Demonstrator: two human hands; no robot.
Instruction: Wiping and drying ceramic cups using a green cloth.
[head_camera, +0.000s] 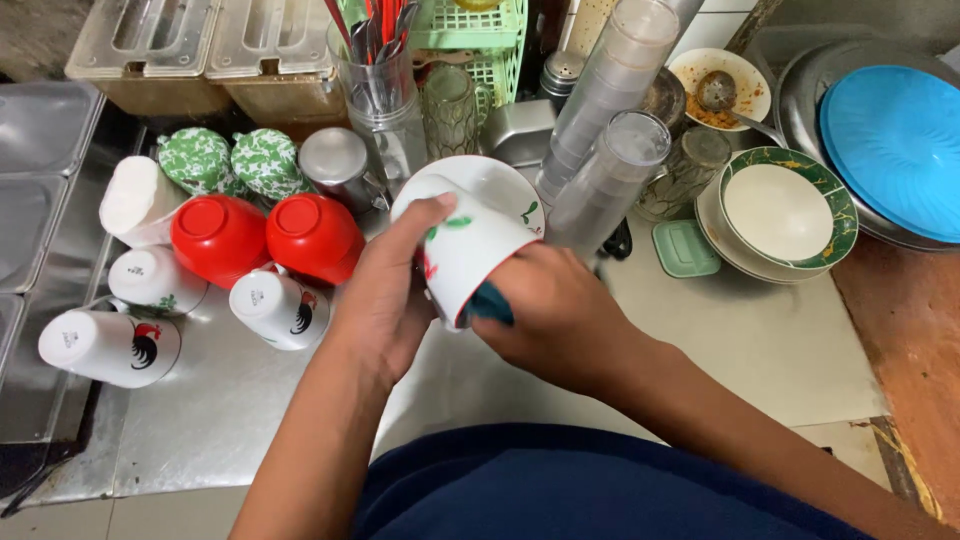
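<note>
Left hand (385, 290) is gripping white ceramic mug with green leaf print (468, 255) mid-frame; right hand (560, 315) is pressing teal cloth (490, 305) into its mouth. Bare steel counter (230, 400) is lying open lower left, red bowls (265, 238) crowding upper left.

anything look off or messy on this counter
Mostly tidy. The white shallow dish at the back right is smeared with orange food residue, with a metal spoon left in it. The left hand holds a white floral cup tilted while the right hand pushes a teal cloth inside.
</note>
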